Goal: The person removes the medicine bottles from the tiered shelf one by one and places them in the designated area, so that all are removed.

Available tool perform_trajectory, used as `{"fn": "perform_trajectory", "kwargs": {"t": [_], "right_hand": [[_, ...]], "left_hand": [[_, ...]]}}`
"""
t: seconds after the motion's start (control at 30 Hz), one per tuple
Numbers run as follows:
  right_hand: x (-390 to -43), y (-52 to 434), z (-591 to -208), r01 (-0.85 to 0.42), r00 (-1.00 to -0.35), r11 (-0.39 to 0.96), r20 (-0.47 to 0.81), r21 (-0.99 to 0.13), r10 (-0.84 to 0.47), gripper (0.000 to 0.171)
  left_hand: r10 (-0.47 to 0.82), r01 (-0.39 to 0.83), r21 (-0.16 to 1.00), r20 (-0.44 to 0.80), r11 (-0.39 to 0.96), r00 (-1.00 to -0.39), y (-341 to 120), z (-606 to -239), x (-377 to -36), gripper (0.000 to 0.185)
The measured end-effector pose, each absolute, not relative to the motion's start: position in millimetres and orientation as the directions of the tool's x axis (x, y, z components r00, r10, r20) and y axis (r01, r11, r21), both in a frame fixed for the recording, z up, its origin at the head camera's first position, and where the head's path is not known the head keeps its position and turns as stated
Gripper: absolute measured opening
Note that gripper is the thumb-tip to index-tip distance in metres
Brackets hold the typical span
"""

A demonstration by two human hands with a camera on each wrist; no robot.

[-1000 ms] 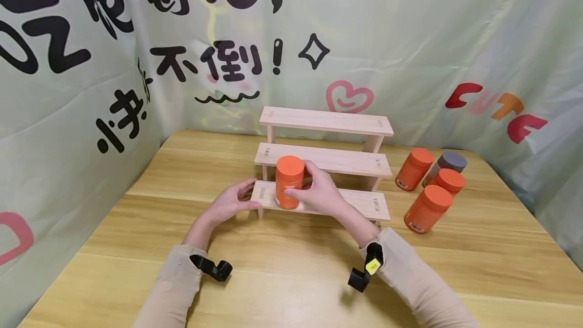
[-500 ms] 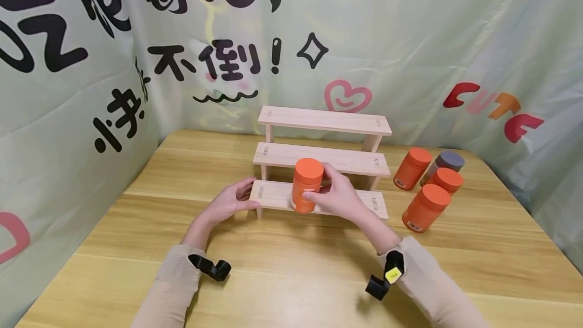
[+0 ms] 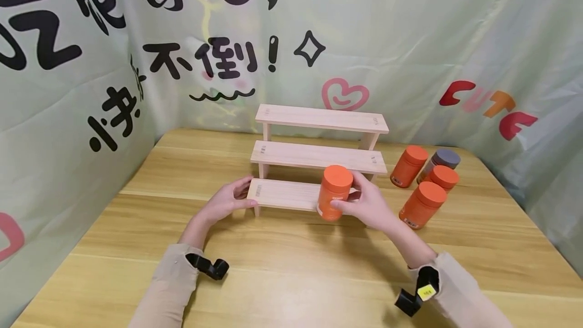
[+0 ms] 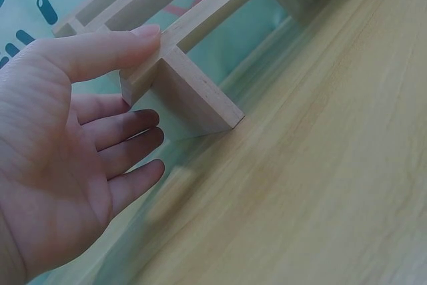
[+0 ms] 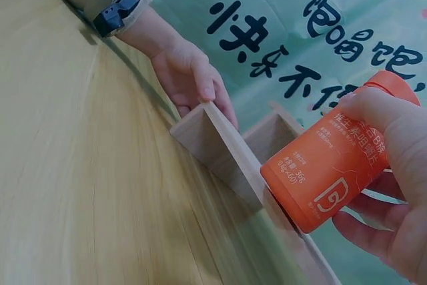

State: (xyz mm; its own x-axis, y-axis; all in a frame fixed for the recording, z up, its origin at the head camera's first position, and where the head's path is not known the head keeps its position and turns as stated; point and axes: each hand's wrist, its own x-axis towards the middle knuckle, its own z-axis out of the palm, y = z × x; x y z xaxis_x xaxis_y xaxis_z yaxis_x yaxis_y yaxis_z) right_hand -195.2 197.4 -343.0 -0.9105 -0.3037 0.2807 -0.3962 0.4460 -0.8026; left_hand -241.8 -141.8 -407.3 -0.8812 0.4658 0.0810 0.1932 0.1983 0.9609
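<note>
My right hand (image 3: pixel 368 205) grips an orange pill bottle (image 3: pixel 334 194), thumb in front and fingers behind. The bottle stands upright at the front edge of the lowest tier, right of its middle. In the right wrist view white print covers the bottle (image 5: pixel 327 165), and its base is right at the board. My left hand (image 3: pixel 227 200) pinches the left end of the lowest tier of a three-tier wooden display shelf (image 3: pixel 282 194). Seen from the left wrist, the thumb lies over the board's end (image 4: pixel 175 37), the index fingertip is at its edge, and the other fingers extend below.
Right of the shelf, several bottles stand grouped on the wooden table (image 3: pixel 291 277): an orange bottle (image 3: pixel 409 166) at the back, a grey-capped bottle (image 3: pixel 444 161), and more orange ones (image 3: pixel 422 205) in front. A printed fabric backdrop (image 3: pixel 401 39) hangs behind and along the left.
My right hand has moved the orange bottle rightward along the lowest tier, from near its left end to right of its middle. The left hand keeps its place on the shelf's end.
</note>
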Motion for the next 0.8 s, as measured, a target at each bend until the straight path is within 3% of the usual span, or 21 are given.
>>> {"fn": "perform_trajectory", "kwargs": {"t": [0.23, 0.57, 0.8], "right_hand": [[-181, 223, -336, -0.392, -0.918, 0.489, 0.300, -0.779, -0.258, 0.054], [-168, 263, -320, -0.438, -0.891, 0.526, 0.428, -0.729, -0.149, 0.053], [-159, 294, -309, -0.401, -0.892, 0.567, 0.448, -0.720, -0.062, 0.051]], "left_hand": [[0.467, 0.197, 0.959, 0.081, 0.205, -0.880, -142, -409, -243, 0.078], [0.464, 0.196, 0.961, 0.085, 0.195, -0.882, -144, -410, -243, 0.079], [0.473, 0.196, 0.962, 0.085, 0.191, -0.877, -142, -409, -243, 0.079]]}}
